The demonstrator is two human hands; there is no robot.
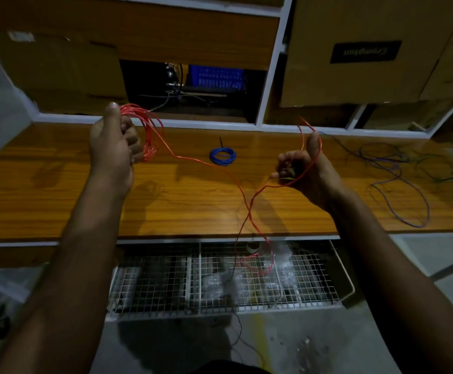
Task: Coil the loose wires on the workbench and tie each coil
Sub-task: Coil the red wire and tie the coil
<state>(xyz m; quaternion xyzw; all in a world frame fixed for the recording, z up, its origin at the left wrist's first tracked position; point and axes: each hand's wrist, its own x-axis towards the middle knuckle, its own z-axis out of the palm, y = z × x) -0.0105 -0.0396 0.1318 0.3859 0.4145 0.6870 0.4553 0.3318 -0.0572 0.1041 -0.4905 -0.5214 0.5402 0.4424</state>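
Clearly the nearest trouble lies low: the red wire [249, 209] hangs off the front edge of the surface [58, 201] and its loose tail curls down onto the wire-mesh basket [220, 279] beneath, among clear plastic bags [220, 284]. My judgement is that a hard pull on the slack could catch the tail on the mesh or drag a bag up with it. Just above the edge the two runs of red wire cross each other, and that crossing could tighten into a kink or knot if it is drawn into the coil untwisted.

The right hand [305, 171] is raised above the surface with thumb up and fingers curled in; the red wire loops round the thumb and passes through the curled fingers, so its grip is closed loosely on the strand, more a guide than a clamp. If that loop slips off the thumb, the next turn would likely come out uneven.

The left hand [112, 147], lifted at about the same depth, has fingers and thumb wrapped round the gathered red coil [149, 130], several loops bunched in a firm closed grip. A slackened hold there could let the loops spring apart, since nothing ties them yet.

Further back, a blue coil [222, 156] lies on the surface, seemingly tied already, and a tangle of dark loose wires [398, 168] sprawls at the far right, waiting.
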